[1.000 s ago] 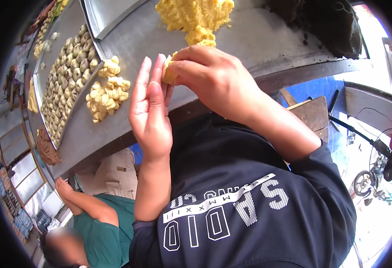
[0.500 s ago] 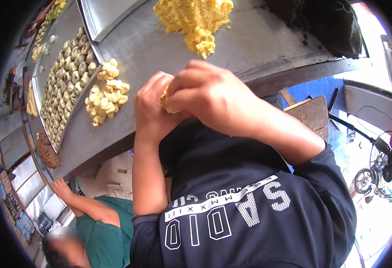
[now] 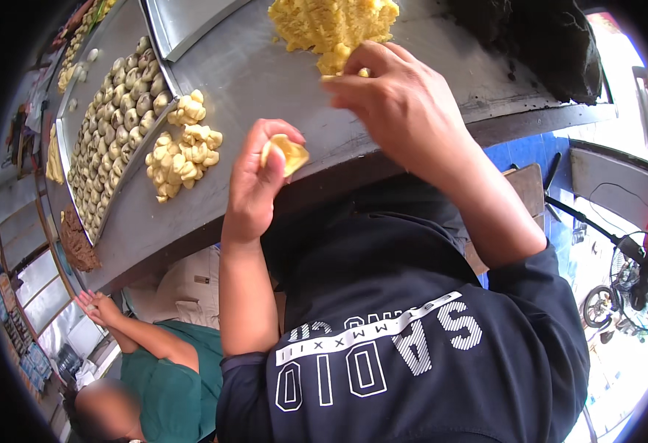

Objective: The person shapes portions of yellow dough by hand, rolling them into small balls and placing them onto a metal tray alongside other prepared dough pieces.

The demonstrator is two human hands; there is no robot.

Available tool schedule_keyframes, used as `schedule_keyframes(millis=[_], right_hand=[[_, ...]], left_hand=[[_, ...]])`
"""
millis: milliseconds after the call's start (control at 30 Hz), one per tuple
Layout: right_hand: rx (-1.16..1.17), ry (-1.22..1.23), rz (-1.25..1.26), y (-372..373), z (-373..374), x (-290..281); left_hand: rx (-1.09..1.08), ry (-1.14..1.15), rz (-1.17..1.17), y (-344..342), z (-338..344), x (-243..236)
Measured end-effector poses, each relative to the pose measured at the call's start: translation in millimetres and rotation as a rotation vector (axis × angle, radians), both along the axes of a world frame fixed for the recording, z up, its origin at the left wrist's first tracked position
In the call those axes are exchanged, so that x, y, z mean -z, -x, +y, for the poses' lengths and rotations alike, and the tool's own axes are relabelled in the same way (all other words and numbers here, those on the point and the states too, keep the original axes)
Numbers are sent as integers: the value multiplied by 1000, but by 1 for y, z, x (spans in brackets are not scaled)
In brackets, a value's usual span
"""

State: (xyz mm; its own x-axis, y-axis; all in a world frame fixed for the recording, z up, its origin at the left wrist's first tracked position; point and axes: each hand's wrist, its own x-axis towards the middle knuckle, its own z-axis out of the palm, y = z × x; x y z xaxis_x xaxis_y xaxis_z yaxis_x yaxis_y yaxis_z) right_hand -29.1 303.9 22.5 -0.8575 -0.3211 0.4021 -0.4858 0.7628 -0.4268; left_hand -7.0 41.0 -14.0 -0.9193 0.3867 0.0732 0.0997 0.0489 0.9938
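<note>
My left hand [image 3: 252, 184] is raised over the table's near edge. Its fingers and thumb curl round a thin, pale yellow dough piece [image 3: 291, 155], hollowed like a small cup. Further right, my right hand [image 3: 409, 100] reaches to the near tip of a crumbly yellow paste mound [image 3: 331, 23]. Its thumb and fingers are pinched together at the paste, with a small yellow bit showing between them; the hand partly hides that tip. Left of my left hand, small pale dough lumps [image 3: 184, 159] lie heaped on the metal table [image 3: 239, 81].
A metal tray [image 3: 121, 111] on the left holds rows of round pale balls with dark centres. Beyond stands another tray [image 3: 191, 29]. A brown mass [image 3: 79, 240] lies at the far left, a dark one [image 3: 538, 44] at the right. A co-worker in green [image 3: 173, 369] stands at the left.
My hands have moved apart: the right has gone up and right to the paste mound. The left keeps the dough piece, now in plain sight. The co-worker's hands have come together.
</note>
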Motion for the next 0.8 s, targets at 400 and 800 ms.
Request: schedule_keyframes(millis=[400,800], right_hand=[[-153,336,-249,-12,1,-10],[-162,295,-223,-32,-27,-11]], left_hand=[[-77,22,15,-1,10,-6],[-89,434,428,-5,26,-16]])
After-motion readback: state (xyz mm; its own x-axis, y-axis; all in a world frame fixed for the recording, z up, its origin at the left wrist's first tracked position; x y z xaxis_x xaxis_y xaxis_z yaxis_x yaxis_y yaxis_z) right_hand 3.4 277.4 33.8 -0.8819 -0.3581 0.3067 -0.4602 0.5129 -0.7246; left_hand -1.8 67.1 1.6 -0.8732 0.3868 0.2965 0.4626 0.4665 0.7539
